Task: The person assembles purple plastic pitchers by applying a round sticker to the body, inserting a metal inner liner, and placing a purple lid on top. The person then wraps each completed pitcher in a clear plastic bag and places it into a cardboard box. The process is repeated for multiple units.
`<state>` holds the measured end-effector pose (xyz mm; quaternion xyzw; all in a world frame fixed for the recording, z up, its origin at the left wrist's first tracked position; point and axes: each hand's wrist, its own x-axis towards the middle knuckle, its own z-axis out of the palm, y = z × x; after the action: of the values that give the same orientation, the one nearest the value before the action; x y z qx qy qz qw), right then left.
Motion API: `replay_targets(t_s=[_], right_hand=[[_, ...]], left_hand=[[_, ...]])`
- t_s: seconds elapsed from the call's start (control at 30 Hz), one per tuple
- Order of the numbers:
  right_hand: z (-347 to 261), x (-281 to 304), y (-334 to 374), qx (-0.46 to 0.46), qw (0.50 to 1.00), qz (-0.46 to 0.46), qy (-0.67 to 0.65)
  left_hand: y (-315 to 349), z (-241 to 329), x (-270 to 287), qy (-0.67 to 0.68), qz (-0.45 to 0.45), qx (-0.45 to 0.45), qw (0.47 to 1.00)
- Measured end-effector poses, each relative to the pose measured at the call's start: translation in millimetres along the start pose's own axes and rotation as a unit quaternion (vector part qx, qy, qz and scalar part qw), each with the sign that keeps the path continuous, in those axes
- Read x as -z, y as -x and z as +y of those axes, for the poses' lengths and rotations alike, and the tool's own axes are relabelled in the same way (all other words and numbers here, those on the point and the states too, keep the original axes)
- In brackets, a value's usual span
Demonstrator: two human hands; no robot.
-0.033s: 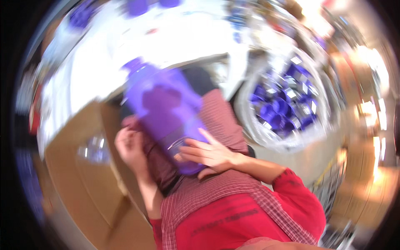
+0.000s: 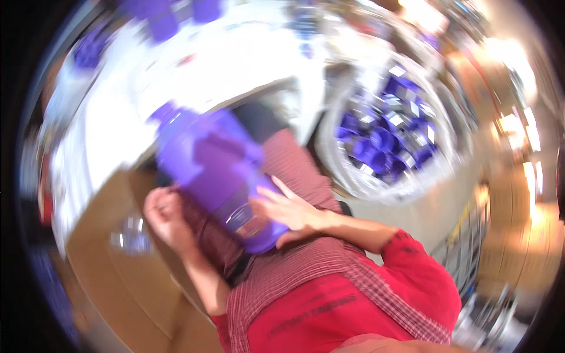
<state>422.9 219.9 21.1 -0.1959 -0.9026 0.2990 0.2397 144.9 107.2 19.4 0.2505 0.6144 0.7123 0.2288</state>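
Note:
A large purple bottle (image 2: 203, 159) with a narrow neck lies slanted across my lap, its neck toward the white table and its base toward my body. Near the base, my right hand (image 2: 294, 212) holds the bottle's side, fingers over a dark printed patch and thumb at the bottom edge. My left hand (image 2: 168, 215) is just left of the bottle, above the open carton, with its fingers curled in. Motion blur hides whatever is between them, if anything. A maroon striped apron (image 2: 300, 167) covers my legs under the bottle.
On the right, a container lined with clear plastic (image 2: 336, 167) holds many purple cup-shaped parts (image 2: 382, 144). At left stands an open cardboard box (image 2: 100, 229) with a clear plastic object (image 2: 132, 238) inside. Purple containers (image 2: 162, 23) stand on the white table (image 2: 235, 59). Cartons (image 2: 506, 200) are stacked at far right.
The whole scene has shifted left in the picture as my view turned. My right hand stays on the bottle and my left hand stays curled beside it.

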Motion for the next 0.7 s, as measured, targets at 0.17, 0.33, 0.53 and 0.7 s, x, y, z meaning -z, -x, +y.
replay_targets(t_s=[0.17, 0.33, 0.53, 0.7], right_hand=[[96, 74, 78, -0.282, 0.937, 0.205, 0.016], [207, 182, 214, -0.422, 0.815, 0.200, 0.344], [303, 180, 333, -0.657, 0.600, -0.086, 0.448], [334, 239, 284, -0.504, 0.768, -0.027, 0.395]], left_hand=[[-167, 15, -51, -0.156, -0.067, -0.006, 0.985], [-228, 6, -63, -0.303, -0.264, 0.116, 0.908], [-177, -5, -49, 0.108, -0.274, 0.194, 0.936], [-164, 10, -75, -0.033, -0.320, 0.112, 0.940]])
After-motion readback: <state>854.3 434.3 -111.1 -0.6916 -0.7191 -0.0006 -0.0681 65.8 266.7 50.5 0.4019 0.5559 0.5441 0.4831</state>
